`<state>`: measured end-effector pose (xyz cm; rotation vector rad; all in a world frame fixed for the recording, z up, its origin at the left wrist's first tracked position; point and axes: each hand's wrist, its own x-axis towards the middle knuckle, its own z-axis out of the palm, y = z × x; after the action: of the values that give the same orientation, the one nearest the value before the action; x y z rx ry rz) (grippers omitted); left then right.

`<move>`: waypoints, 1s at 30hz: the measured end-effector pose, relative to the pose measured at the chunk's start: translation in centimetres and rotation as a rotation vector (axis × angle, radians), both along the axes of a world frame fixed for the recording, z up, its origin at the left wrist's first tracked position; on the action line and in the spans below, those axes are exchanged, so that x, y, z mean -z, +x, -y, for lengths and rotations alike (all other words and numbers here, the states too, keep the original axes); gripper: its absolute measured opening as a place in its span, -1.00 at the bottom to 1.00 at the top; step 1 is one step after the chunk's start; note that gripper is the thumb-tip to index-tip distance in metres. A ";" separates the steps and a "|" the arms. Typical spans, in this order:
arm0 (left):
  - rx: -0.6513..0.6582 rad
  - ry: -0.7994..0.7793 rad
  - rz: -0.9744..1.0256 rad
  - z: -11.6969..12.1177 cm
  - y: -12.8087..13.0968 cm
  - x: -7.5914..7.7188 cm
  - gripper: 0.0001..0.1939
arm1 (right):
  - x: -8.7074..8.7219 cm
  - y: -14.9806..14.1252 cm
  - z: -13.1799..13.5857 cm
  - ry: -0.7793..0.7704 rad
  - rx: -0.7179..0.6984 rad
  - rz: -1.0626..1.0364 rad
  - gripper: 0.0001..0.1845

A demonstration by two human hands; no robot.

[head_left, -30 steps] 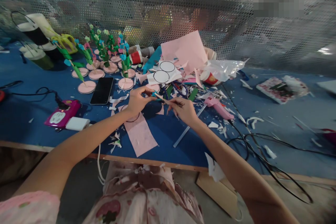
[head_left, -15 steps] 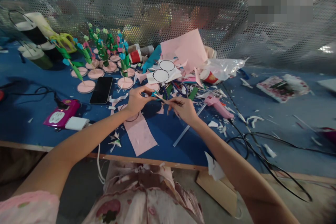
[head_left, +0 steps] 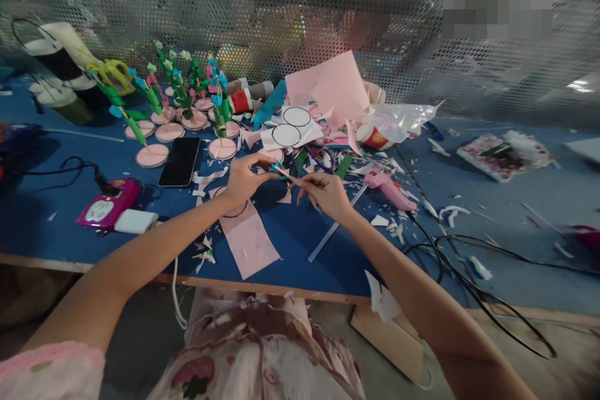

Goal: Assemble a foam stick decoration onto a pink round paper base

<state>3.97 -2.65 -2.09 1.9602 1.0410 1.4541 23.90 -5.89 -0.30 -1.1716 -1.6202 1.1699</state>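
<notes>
Stick (head_left: 287, 174) — slanting, blue tip (head_left: 275, 167) far-left; left hand (head_left: 246, 177) pinching tip — right hand (head_left: 325, 194) gripping near end.

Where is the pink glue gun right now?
In the head view, the pink glue gun lies on the blue table, to the right of the right hand, with white paper scraps around it.

From afar I see my bare left arm (head_left: 173, 237) slanting in from the lower left, bent at the elbow, and my right arm (head_left: 389, 256) angling in from the lower right. My left hand (head_left: 246, 180) and right hand (head_left: 327, 195) face each other, near but apart, 2 pinches, the right's lower fingers (head_left: 312, 201) curled beneath
</notes>
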 end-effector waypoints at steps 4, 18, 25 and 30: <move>0.026 0.005 -0.031 -0.1 -0.2 -0.1 -0.47 | -0.5 -0.1 0.1 -0.084 -0.013 -0.074 -0.52; -0.061 0.441 -0.214 0.0 -0.5 -0.8 -0.56 | -0.1 -1.2 0.6 -0.581 -0.251 -0.531 -0.71; -0.050 0.457 -0.254 0.0 -0.4 -0.7 -0.65 | 0.2 -1.4 0.7 -0.571 -0.254 -0.486 -0.66; -0.024 0.468 -0.257 -0.1 -0.4 -0.7 -0.73 | 0.4 -1.4 0.6 -0.583 -0.268 -0.462 -0.65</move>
<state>3.53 -2.59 -1.42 2.5257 0.8833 1.5980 22.55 -6.54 -0.72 -0.9284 -1.1291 2.0097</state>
